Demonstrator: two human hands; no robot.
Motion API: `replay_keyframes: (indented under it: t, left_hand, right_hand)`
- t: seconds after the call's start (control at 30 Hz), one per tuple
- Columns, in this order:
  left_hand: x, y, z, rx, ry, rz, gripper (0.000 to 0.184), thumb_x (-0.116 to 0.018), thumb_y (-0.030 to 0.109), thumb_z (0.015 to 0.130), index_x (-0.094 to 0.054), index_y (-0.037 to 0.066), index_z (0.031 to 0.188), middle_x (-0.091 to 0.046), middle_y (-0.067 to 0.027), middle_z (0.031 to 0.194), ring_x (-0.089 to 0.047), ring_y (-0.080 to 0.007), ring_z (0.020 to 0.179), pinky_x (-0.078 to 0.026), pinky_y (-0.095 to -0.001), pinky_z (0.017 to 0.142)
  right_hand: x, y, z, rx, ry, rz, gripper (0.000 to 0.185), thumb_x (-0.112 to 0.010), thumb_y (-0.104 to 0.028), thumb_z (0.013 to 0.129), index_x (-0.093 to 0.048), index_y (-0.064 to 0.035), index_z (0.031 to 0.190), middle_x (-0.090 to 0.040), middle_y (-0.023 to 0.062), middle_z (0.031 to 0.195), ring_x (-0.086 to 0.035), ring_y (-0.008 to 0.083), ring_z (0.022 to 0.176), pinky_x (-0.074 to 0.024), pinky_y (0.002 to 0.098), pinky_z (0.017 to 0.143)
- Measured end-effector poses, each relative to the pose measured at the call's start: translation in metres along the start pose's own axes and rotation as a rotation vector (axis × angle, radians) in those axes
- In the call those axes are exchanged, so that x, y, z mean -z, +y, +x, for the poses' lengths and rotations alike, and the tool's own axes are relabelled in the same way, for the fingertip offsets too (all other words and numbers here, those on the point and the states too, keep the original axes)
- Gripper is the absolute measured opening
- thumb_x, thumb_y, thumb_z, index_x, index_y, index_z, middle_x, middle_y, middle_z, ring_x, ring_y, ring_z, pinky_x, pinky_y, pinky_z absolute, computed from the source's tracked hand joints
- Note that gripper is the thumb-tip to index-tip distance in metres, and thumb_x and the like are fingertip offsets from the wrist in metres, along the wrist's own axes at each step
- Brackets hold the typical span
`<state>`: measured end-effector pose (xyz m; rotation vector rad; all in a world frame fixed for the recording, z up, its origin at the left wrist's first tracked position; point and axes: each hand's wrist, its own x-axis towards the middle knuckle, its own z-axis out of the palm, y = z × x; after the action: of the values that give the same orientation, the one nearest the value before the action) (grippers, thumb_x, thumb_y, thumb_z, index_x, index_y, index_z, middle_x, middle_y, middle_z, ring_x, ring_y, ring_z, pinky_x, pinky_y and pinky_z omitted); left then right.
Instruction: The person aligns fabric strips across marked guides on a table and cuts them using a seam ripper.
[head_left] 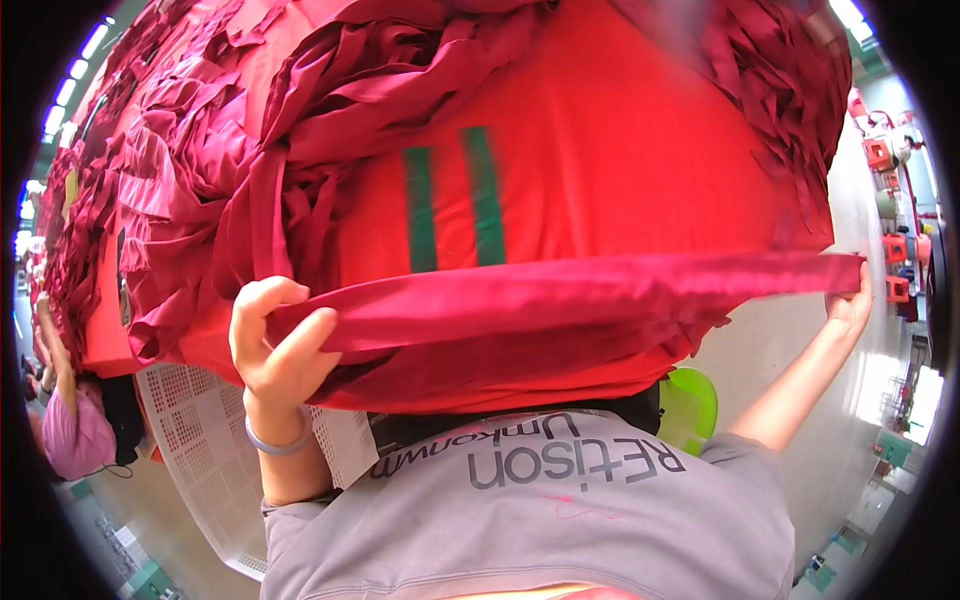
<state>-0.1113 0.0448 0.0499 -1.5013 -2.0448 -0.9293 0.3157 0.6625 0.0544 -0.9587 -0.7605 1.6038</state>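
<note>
So the dark red cloth strip (520,300) is pulled out lengthwise between the two hands, along the near edge of the red-covered table (620,170). Left hand (275,345) has its left end pinched, right hand (848,305) grips the other end, out past the table's right side. Beyond the strip there's a bare patch with two green stripes (482,200), boxed in by cloth piles (190,150) left and far right. White basket (200,430) sits below the near-left edge.
</note>
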Motion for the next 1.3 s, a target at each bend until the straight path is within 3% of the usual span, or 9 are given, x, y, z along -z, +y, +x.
replay_keyframes:
  t: [0.2, 0.4, 0.43, 0.5, 0.57, 0.67, 0.77, 1.03, 1.3]
  left_hand:
    - [-0.010, 0.010, 0.020, 0.127, -0.160, -0.099, 0.017, -0.072, 0.010, 0.063, -0.056, 0.007, 0.059, -0.058, -0.0027, 0.069, -0.059, -0.0229, 0.076, -0.032, -0.0414, 0.100]
    - [-0.038, 0.023, 0.036, 0.384, -0.279, 0.334, 0.025, -0.063, 0.018, 0.084, -0.049, 0.007, 0.066, -0.049, -0.0067, 0.053, -0.051, -0.0259, 0.050, -0.040, -0.0423, 0.094]
    - [-0.043, 0.021, 0.035, 0.390, -0.303, 0.386, 0.022, -0.063, 0.019, 0.084, -0.051, 0.008, 0.070, -0.052, -0.0077, 0.054, -0.053, -0.0267, 0.052, -0.040, -0.0435, 0.094]
    - [-0.047, 0.023, 0.036, 0.437, -0.399, 0.451, 0.018, -0.061, 0.021, 0.086, -0.053, 0.008, 0.077, -0.060, -0.0095, 0.063, -0.060, -0.0283, 0.061, -0.040, -0.0460, 0.096]
    - [-0.050, 0.024, 0.036, 0.409, -0.347, 0.427, 0.017, -0.060, 0.020, 0.086, -0.054, 0.007, 0.077, -0.061, -0.0092, 0.068, -0.061, -0.0275, 0.066, -0.038, -0.0472, 0.098]
    - [-0.051, 0.024, 0.030, 0.431, -0.338, 0.416, 0.014, -0.062, 0.017, 0.086, -0.056, 0.006, 0.080, -0.060, -0.0075, 0.071, -0.060, -0.0256, 0.070, -0.035, -0.0490, 0.101]
    - [-0.051, 0.023, 0.026, 0.428, -0.327, 0.404, 0.014, -0.064, 0.016, 0.085, -0.056, 0.006, 0.080, -0.059, -0.0063, 0.071, -0.059, -0.0235, 0.068, -0.034, -0.0487, 0.102]
    - [-0.046, 0.025, 0.031, 0.454, -0.334, 0.320, 0.014, -0.065, 0.015, 0.083, -0.057, 0.005, 0.079, -0.060, -0.0054, 0.071, -0.057, -0.0222, 0.065, -0.033, -0.0475, 0.103]
    - [-0.042, 0.023, 0.034, 0.467, -0.323, 0.253, 0.015, -0.066, 0.015, 0.083, -0.056, 0.004, 0.077, -0.057, -0.0054, 0.068, -0.054, -0.0224, 0.060, -0.032, -0.0479, 0.103]
  right_hand:
    - [0.038, -0.015, 0.038, -0.054, 0.296, -0.351, 0.010, -0.073, -0.013, 0.075, -0.063, -0.0133, 0.075, -0.067, -0.0008, 0.070, -0.063, 0.0137, 0.059, -0.0464, 0.0257, 0.050]
    - [-0.009, 0.019, 0.083, -0.159, 0.083, -0.314, 0.014, -0.058, -0.002, 0.084, -0.055, -0.0101, 0.074, -0.062, 0.0035, 0.069, -0.054, 0.0120, 0.053, -0.0303, 0.0231, 0.039]
    - [0.010, 0.019, 0.105, -0.320, -0.286, -0.197, 0.012, -0.052, 0.003, 0.086, -0.055, -0.0074, 0.080, -0.060, 0.0054, 0.070, -0.051, 0.0126, 0.049, -0.0265, 0.0242, 0.038]
    - [-0.019, 0.028, 0.107, -0.308, 0.323, -0.020, 0.011, -0.048, 0.004, 0.085, -0.054, -0.0017, 0.092, -0.061, 0.0108, 0.073, -0.062, 0.0219, 0.059, -0.0405, 0.0226, 0.042]
    - [-0.009, 0.037, 0.112, -0.040, 0.059, -0.141, 0.025, -0.045, 0.001, 0.086, -0.049, 0.0006, 0.111, -0.066, 0.0158, 0.091, -0.068, 0.0270, 0.074, -0.0555, 0.0313, 0.057]
    - [-0.091, 0.059, 0.021, 0.240, 0.295, -0.199, 0.047, -0.042, 0.001, 0.089, -0.034, 0.0017, 0.136, -0.039, 0.0214, 0.137, -0.049, 0.0334, 0.122, -0.0474, 0.0464, 0.094]
    - [-0.092, 0.067, 0.004, 0.348, 0.146, -0.452, 0.052, -0.045, 0.003, 0.087, -0.033, 0.0024, 0.138, -0.038, 0.0223, 0.137, -0.039, 0.0318, 0.130, -0.0392, 0.0475, 0.102]
    - [-0.065, 0.040, 0.052, 0.252, 0.222, -0.052, 0.036, -0.041, 0.003, 0.089, -0.035, 0.0206, 0.120, -0.045, 0.0287, 0.122, -0.051, 0.0408, 0.113, -0.0464, 0.0432, 0.100]
    - [-0.088, -0.008, 0.045, 0.299, 0.391, -0.191, 0.041, -0.046, -0.005, 0.090, -0.038, 0.0112, 0.127, -0.041, 0.0268, 0.126, -0.043, 0.0463, 0.118, -0.0385, 0.0564, 0.101]
